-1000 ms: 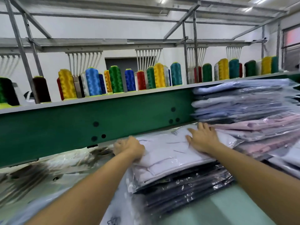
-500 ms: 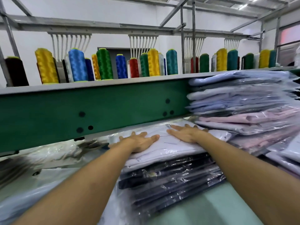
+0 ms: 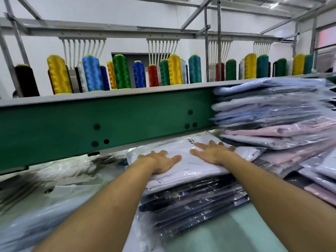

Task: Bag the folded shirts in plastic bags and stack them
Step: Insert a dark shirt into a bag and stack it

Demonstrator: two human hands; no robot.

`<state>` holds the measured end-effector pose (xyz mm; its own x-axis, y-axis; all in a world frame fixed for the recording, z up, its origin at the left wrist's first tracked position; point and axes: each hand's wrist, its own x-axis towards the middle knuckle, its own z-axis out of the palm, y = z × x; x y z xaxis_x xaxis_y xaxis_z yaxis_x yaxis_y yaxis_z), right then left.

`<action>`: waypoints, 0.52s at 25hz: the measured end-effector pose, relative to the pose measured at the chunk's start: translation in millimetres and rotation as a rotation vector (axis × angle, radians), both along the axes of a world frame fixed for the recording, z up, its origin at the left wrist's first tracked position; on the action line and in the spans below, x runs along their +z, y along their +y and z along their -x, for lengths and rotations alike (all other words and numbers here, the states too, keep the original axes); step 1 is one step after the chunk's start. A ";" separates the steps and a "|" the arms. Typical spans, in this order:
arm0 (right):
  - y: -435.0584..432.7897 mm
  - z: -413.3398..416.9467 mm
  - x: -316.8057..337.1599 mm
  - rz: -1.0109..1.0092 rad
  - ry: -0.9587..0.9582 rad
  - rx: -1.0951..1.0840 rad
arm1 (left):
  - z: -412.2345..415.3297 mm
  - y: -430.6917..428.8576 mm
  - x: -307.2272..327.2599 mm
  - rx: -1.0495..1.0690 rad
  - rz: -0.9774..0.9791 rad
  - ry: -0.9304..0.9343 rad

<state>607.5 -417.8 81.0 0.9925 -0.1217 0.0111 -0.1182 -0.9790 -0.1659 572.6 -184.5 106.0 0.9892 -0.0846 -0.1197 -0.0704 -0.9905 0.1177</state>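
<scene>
A white folded shirt in a clear plastic bag (image 3: 189, 163) lies on top of a stack of dark bagged shirts (image 3: 192, 206) in the middle of the table. My left hand (image 3: 161, 161) rests flat on the bag's left part, fingers spread. Pressed flat on its right part is my right hand (image 3: 211, 152), fingers also apart. Neither hand grips anything.
A tall pile of blue and pink bagged shirts (image 3: 276, 113) stands to the right, with more bagged shirts (image 3: 320, 179) below it. Loose plastic bags (image 3: 54, 179) lie at the left. A green machine beam (image 3: 109, 120) with thread cones (image 3: 120, 71) runs across behind. Pale green tabletop (image 3: 223, 235) shows in front.
My left hand was curled at the bag's left edge and has opened flat onto the white shirt. Both hands now lie closer together on top of the bag.
</scene>
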 end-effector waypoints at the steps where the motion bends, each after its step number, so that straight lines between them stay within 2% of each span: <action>1: -0.4 2.1 -2.0 0.005 -0.009 0.004 | 4.1 -1.1 -4.0 0.004 0.004 -0.027; 4: 4.0 16.7 -3.8 0.050 -0.077 -0.006 | 24.8 -2.3 -12.3 -0.009 0.051 -0.156; 8: 19.1 51.0 4.3 0.125 -0.344 -0.044 | 62.7 11.5 -2.7 -0.081 0.054 -0.240; 10: 34.9 70.4 10.3 0.061 -0.477 -0.027 | 81.2 19.5 6.1 -0.068 0.045 -0.317; 13: 80.2 111.4 23.4 -0.181 -0.602 0.106 | 117.5 31.7 22.3 -0.021 0.062 -0.508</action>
<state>496.0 -337.6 104.5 0.8258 -0.0753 0.5590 0.1430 -0.9307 -0.3367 455.2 -152.8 128.3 0.9193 -0.0968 0.3815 -0.1538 -0.9806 0.1218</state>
